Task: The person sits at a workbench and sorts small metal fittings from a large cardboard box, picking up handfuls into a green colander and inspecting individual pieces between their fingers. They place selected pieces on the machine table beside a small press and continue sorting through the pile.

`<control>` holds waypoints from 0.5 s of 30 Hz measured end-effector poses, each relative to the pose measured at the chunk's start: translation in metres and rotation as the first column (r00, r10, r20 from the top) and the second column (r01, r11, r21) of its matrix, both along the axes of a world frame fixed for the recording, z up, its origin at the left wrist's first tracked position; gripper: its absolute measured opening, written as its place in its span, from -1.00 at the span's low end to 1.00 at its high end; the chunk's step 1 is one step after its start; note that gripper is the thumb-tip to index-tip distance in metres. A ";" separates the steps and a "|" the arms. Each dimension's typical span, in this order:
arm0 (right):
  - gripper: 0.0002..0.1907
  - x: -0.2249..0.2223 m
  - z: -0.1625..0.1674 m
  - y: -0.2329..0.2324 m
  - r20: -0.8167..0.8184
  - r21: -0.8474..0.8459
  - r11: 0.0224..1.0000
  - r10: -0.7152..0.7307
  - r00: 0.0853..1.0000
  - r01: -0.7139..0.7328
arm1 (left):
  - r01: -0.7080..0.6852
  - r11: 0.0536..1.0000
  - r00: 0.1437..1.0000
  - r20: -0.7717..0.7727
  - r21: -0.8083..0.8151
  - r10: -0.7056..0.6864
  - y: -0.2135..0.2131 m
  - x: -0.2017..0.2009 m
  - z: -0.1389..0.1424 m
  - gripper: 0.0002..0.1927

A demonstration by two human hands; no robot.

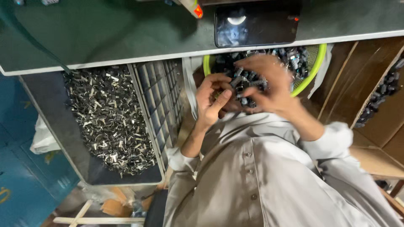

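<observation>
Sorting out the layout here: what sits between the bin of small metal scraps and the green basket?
In the head view, a grey gridded tray stands on edge between the scrap bin and the green basket, with the left hand just beyond it.

The head camera looks steeply down, close over both hands point(248, 90) and the chest.

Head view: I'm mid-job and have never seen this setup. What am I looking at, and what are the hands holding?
There is no machine here: one camera sits on a person's head and looks down past a grey buttoned shirt at two bare hands. The right hand grips a cluster of small dark parts; the left hand pinches at its edge. Behind them a lime-green plastic basket holds more such parts. To the left, a grey tray holds a heap of small black and silver pieces. Above, a dark phone lies on the green tabletop.
</observation>
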State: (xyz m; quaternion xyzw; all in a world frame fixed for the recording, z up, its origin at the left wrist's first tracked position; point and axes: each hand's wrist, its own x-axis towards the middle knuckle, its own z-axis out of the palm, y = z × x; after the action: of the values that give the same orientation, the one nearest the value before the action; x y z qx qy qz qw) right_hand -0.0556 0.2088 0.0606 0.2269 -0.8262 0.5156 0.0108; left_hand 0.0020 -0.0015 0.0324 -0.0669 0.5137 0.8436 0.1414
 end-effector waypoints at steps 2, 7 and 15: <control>-0.63 0.028 -0.016 -0.016 0.301 -0.129 0.988 -0.047 0.952 0.090 | 0.003 1.000 0.999 -0.049 -0.019 -0.004 0.005 -0.004 0.008 -0.63; -0.80 0.049 -0.028 -0.014 0.143 -0.201 0.948 -0.222 0.965 0.248 | -0.268 0.824 0.890 -0.455 -0.499 0.014 0.016 -0.024 0.024 -0.72; -0.55 0.041 -0.028 -0.016 0.271 -0.494 0.830 -0.137 0.953 0.260 | -0.073 0.875 0.938 -0.330 -0.478 -0.102 0.011 -0.020 0.029 -0.80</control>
State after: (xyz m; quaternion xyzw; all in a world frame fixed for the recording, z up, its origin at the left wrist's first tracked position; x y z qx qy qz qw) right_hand -0.0142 0.1925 0.0325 0.0679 -0.6692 0.7392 0.0327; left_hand -0.0183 0.0093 0.0617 0.0531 0.7251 0.6858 0.0343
